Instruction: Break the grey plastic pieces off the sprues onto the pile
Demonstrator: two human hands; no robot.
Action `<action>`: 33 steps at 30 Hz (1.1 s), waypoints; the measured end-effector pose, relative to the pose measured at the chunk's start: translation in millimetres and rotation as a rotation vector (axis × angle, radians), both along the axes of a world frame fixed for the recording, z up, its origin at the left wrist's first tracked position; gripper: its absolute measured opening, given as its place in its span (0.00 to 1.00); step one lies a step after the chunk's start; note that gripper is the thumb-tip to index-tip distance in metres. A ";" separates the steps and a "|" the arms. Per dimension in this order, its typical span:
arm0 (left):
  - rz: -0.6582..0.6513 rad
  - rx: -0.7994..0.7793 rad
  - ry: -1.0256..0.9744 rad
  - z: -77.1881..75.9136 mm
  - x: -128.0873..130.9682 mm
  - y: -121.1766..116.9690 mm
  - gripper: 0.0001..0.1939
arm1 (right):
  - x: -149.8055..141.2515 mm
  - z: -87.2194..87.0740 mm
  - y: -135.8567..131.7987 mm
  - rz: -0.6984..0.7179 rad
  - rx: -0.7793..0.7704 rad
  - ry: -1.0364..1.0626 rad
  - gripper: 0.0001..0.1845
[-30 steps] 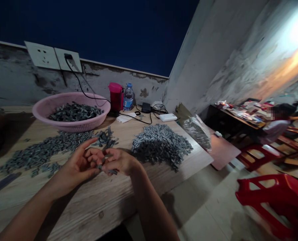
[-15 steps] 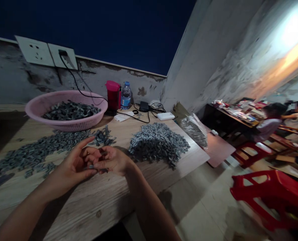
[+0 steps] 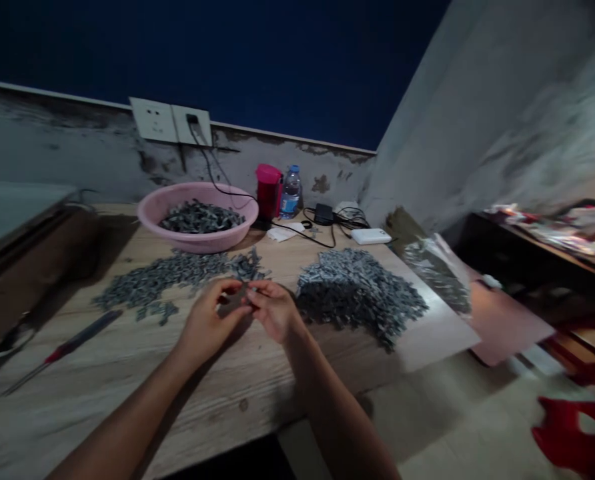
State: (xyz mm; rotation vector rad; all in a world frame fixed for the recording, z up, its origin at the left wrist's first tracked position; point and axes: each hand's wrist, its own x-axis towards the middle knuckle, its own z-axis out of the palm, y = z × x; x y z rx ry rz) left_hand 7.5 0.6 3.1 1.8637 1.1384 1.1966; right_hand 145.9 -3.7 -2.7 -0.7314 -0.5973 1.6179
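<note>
Two hands, the left hand [image 3: 208, 327] and the right hand [image 3: 276, 311], together above the table [image 3: 217, 393], fingertips pinching a small grey strip [image 3: 240, 300]. Loose grey strips [image 3: 162, 283] just left, a grey heap [image 3: 360, 300] just right, a pink plastic basket [image 3: 197, 188] behind, a red-handled screwdriver [image 3: 82, 337] farther left, open wood along the near edge.
</note>
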 end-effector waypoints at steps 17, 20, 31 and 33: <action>0.081 0.122 -0.014 3.1 -5.1 2.5 0.06 | -6.8 10.8 -4.9 -0.014 0.067 -0.066 0.12; -0.002 -0.075 -0.216 5.5 -5.5 5.2 0.07 | -6.1 14.8 -6.6 0.022 0.121 -0.092 0.14; -0.146 -0.272 -0.373 9.0 -6.7 2.8 0.08 | 11.2 21.2 -11.2 0.254 0.186 -0.208 0.12; -0.142 -0.231 -0.333 9.2 -7.2 2.9 0.08 | 15.2 22.9 -11.0 0.273 0.185 -0.267 0.11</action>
